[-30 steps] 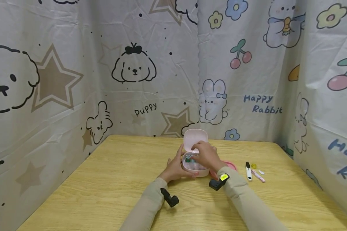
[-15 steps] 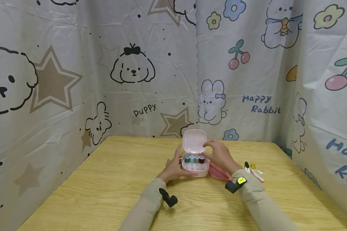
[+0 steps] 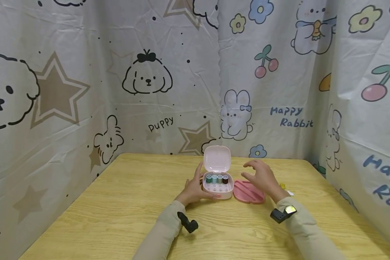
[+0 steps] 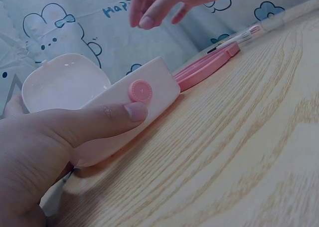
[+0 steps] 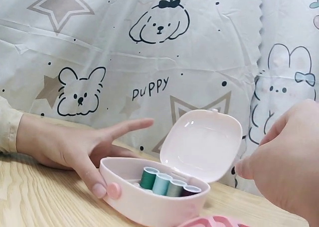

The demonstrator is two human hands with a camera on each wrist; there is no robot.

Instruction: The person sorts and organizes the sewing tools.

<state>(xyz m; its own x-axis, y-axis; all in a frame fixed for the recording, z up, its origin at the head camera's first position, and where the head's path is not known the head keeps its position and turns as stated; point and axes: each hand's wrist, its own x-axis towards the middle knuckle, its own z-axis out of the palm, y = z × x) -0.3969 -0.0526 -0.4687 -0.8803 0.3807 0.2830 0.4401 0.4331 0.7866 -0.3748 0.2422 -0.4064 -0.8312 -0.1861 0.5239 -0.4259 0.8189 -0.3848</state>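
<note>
A small pink box stands mid-table with its lid hinged up at the back. A row of thread spools stands inside it, green to dark, also plain in the right wrist view. My left hand holds the box's left end, thumb along the front wall beside a round pink button. My right hand hovers with relaxed fingers and holds nothing, above a flat pink tray lying right of the box.
Small items lie right of the tray: a yellow piece and a white bit, partly hidden by my right wrist. Printed curtains close in the wooden table on three sides.
My right hand left the spools in the box and drew back to the right, uncovering the pink tray. The left hand and the box stayed put.
</note>
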